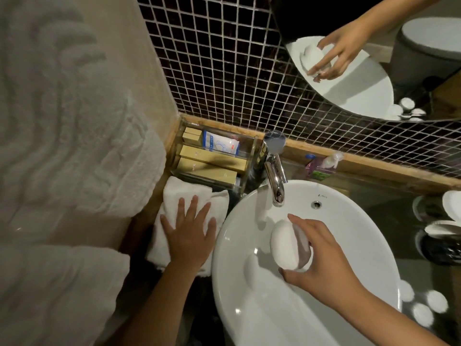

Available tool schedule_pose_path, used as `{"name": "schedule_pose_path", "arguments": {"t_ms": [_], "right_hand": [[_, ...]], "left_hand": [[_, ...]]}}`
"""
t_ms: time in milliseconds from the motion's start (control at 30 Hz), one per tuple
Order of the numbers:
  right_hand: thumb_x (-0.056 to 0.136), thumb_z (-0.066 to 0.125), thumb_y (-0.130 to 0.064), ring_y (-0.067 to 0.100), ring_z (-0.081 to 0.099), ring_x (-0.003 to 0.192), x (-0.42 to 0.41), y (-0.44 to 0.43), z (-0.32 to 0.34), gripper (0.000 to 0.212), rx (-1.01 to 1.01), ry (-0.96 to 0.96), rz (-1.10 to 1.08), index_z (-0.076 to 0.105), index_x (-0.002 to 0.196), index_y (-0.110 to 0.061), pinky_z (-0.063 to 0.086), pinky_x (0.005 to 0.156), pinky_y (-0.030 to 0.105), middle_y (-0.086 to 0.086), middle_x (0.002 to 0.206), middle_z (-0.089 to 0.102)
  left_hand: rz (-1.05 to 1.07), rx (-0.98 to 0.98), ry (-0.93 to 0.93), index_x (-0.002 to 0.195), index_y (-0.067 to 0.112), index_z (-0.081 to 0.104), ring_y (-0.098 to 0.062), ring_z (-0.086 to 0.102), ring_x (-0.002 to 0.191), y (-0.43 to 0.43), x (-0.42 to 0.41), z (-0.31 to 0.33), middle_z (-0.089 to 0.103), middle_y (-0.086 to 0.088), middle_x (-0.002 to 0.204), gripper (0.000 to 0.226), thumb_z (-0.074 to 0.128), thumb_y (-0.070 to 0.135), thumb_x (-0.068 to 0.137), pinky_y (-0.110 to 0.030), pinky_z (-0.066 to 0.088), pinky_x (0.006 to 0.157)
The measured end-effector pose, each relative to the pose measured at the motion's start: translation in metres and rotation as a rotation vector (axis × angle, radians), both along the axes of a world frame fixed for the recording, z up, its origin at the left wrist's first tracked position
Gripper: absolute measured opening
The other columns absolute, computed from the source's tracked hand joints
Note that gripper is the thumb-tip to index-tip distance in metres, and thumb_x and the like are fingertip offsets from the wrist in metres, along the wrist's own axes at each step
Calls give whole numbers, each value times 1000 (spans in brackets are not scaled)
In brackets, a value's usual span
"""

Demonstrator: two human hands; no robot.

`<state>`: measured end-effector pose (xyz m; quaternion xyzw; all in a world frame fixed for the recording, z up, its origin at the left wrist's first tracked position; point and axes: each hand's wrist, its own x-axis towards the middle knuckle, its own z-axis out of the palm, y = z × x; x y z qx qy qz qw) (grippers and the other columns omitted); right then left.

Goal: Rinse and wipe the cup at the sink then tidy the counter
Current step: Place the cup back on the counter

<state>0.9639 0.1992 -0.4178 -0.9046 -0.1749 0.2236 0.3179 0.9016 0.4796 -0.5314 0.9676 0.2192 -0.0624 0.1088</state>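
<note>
A white cup is held on its side over the white oval sink, just below the chrome tap. My right hand is closed around it from the right, thumb under it, fingers over the top. No water is visible coming from the tap. My left hand lies flat with fingers spread on a folded white towel on the counter left of the sink.
A clear tray with gold boxes and a white-blue packet sits behind the towel. A small bottle and sachets lie behind the sink. White cups with paper lids stand at the right. White towels hang at the left. A mirror is above.
</note>
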Motion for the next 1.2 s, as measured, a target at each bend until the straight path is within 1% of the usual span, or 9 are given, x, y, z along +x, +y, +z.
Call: {"name": "schedule_pose_path", "arguments": {"t_ms": [100,200,267,400,500,667,833,1033,1200], "right_hand": [[53,92,-43,-1,41,110,3,1,6,109,-23,2,-7,36,147,-42,34,85,2,-17,122,42],[54,90,-53,-2,40,110,0,0,20,107,-62,-3,-42,37,146,-41,29,88,-3,-19,128,44],[55,88,-58,-1,39,118,0,-12,29,107,-67,-13,-68,35,147,-41,24,96,4,-18,138,45],[58,85,-62,8,36,134,14,-65,50,117,-64,-18,-149,22,153,-38,28,113,26,-13,153,35],[60,88,-51,11,30,141,30,-112,57,124,-97,-15,-139,13,157,-30,26,118,28,-12,157,29],[62,93,-37,15,39,135,51,-172,51,119,-140,-10,-173,18,155,-28,35,104,20,-7,152,30],[65,93,-31,19,40,134,72,-214,48,121,-172,37,-300,14,156,-28,40,108,31,-8,148,23],[67,90,-38,18,34,139,102,-244,26,113,-129,52,-403,20,155,-27,34,112,34,-5,155,27],[74,86,-38,24,36,140,138,-237,-5,94,-234,59,-353,28,148,-28,30,118,44,0,151,36]], "left_hand": [[27,-172,-232,121,27,63,-23,50,128,-27,3,36,64,2,128,44,29,47,102,-58,27,113],[-170,-337,-408,119,23,63,-17,60,110,-83,6,75,69,2,115,26,52,32,97,-47,45,99],[-280,-460,-445,127,24,61,-15,62,108,-118,14,96,69,3,117,36,62,19,90,-43,50,94],[-451,-472,-225,152,34,25,-8,49,123,-167,49,131,49,12,143,80,65,33,83,-22,40,98],[-635,-462,-55,154,37,5,-9,40,132,-204,78,143,34,13,154,101,72,43,80,-26,38,104],[-823,-324,50,152,35,17,-15,41,133,-261,127,154,36,9,154,100,74,60,74,-35,35,109],[-982,-130,33,145,37,31,-16,46,125,-314,176,158,48,10,138,98,72,72,62,-43,34,103],[-914,-124,89,135,41,41,-15,51,117,-345,220,129,54,14,124,96,71,78,51,-44,38,100],[-888,-68,80,131,40,45,-15,55,111,-350,249,90,57,13,118,85,76,64,55,-38,44,92]]}}
